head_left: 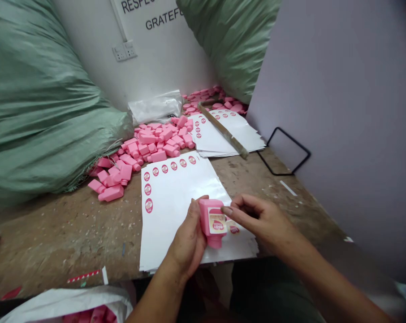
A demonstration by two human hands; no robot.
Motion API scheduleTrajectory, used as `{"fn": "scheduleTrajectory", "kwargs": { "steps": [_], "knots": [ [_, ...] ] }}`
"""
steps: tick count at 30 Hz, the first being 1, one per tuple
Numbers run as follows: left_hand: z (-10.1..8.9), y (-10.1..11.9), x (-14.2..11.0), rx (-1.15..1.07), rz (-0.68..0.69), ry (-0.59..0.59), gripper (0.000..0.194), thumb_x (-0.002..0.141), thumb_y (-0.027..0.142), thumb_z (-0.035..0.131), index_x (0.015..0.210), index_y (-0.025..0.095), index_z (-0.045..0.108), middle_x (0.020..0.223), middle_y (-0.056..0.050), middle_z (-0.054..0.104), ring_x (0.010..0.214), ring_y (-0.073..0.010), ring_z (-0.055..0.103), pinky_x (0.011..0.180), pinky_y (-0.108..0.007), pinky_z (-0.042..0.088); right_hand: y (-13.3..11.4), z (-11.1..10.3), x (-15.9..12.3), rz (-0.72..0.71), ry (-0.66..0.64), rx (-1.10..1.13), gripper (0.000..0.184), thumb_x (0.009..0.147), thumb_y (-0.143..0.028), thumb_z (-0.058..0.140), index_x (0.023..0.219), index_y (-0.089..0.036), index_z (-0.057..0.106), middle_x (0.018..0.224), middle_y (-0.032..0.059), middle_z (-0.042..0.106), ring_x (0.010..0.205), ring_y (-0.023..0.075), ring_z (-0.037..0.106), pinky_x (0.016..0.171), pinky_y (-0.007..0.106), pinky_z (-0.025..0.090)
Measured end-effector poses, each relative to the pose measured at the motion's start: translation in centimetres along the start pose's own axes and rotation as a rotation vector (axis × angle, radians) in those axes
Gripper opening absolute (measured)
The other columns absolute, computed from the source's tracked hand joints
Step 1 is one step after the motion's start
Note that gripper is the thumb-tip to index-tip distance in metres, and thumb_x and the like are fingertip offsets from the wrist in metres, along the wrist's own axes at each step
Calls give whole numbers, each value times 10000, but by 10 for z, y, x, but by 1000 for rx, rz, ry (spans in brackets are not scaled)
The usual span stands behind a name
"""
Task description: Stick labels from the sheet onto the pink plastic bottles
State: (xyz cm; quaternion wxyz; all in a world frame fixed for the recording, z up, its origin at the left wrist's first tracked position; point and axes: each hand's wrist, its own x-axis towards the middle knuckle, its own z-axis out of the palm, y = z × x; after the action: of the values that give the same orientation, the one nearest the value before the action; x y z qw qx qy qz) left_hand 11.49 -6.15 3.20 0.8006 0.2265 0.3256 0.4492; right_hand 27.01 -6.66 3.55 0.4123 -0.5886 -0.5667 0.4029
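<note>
My left hand [188,240] is wrapped around a small pink plastic bottle [212,223], held over the near edge of a white sticker sheet [176,197]. My right hand [260,220] is pinched at the bottle's front, its fingertips pressing a white and red label [218,223] onto it. Another oval sticker [234,229] lies just below my right fingers. The sheet carries a row of oval stickers [169,167] along its top and left edges.
A heap of pink bottles [145,150] lies on the worn wooden table [55,237]. A stack of more sticker sheets [228,132] has a wooden stick [223,130] across it. Big green sacks [38,103] flank the back, a black wire frame [287,152] sits right.
</note>
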Motion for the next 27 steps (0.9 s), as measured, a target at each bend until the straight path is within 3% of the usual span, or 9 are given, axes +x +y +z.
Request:
{"fn": "scheduleTrajectory", "kwargs": {
  "steps": [7, 12, 17, 19, 23, 27],
  "knots": [
    [-2, 0, -1, 41, 11, -8, 367, 899, 459, 500, 1129, 176, 535, 1101, -87, 612, 1090, -218, 565, 879, -325, 464, 2, 2, 1, 23, 1, -18, 341, 762, -507, 586, 606, -213, 511, 559, -29, 543, 505, 127, 511, 482, 248, 384],
    [-4, -1, -3, 193, -7, -52, 448, 804, 261, 675, 1212, 230, 494, 1033, -31, 621, 906, -147, 593, 827, -282, 443, 3, 2, 0, -38, 32, -162, 329, 797, -497, 543, 620, -221, 532, 534, -23, 567, 508, 138, 513, 492, 258, 372],
    [-7, -1, -10, 222, -38, -61, 412, 773, 222, 683, 1150, 188, 522, 977, -62, 629, 893, -182, 616, 795, -299, 451, 8, -4, -4, -164, 257, -410, 310, 837, -491, 500, 686, -234, 585, 622, 15, 622, 587, 184, 539, 558, 308, 377],
    [-6, -1, -12, 218, -57, -68, 434, 755, 210, 696, 1151, 185, 520, 962, -62, 628, 853, -175, 620, 784, -303, 458, 8, -2, -5, -159, 273, -320, 273, 829, -481, 521, 738, -232, 587, 648, 12, 616, 607, 182, 551, 562, 302, 391],
    [0, -5, -12, 219, -56, -97, 499, 697, 126, 717, 1153, 198, 527, 968, -45, 620, 834, -141, 600, 779, -278, 459, 4, 12, -4, -126, 103, -96, 241, 738, -425, 647, 870, -232, 587, 619, -34, 558, 579, 155, 535, 538, 273, 406],
    [-8, 6, -28, 315, -106, -21, 587, 649, 172, 759, 1176, 232, 509, 1063, -87, 630, 975, -229, 619, 766, -312, 487, 8, 14, 2, -87, 116, 98, 228, 786, -446, 618, 847, -232, 570, 743, -14, 621, 666, 162, 581, 608, 284, 461]
  ]
}}
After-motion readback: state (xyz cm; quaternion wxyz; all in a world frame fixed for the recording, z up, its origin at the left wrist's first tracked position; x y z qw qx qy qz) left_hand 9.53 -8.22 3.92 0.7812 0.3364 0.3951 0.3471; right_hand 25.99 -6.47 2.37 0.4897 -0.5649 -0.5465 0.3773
